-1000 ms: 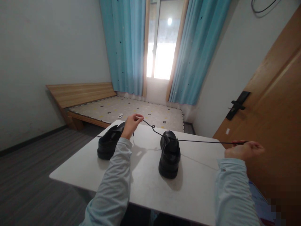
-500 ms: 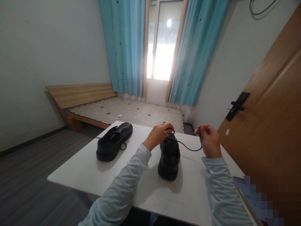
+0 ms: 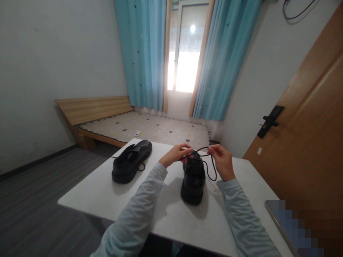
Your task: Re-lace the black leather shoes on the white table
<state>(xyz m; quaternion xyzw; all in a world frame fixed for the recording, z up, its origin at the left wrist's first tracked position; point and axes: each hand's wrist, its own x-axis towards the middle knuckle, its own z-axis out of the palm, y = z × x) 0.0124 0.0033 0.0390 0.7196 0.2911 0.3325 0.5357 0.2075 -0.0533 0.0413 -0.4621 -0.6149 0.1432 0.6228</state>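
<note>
A thin black shoelace (image 3: 207,161) is pinched at one end by the closed fingers of the left hand (image 3: 175,154) and at the other by the closed fingers of the right hand (image 3: 222,161), just above the black shoe (image 3: 193,180) in the centre of the frame. A loop of the lace is seen hanging beside the right hand. The shoe is placed on the white table (image 3: 171,210). A second black shoe (image 3: 131,161) is lying on the table, to the left.

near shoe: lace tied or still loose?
Loose. The lace runs as a slack loop between the left hand and right hand above the near shoe; no finished bow visible.
</note>
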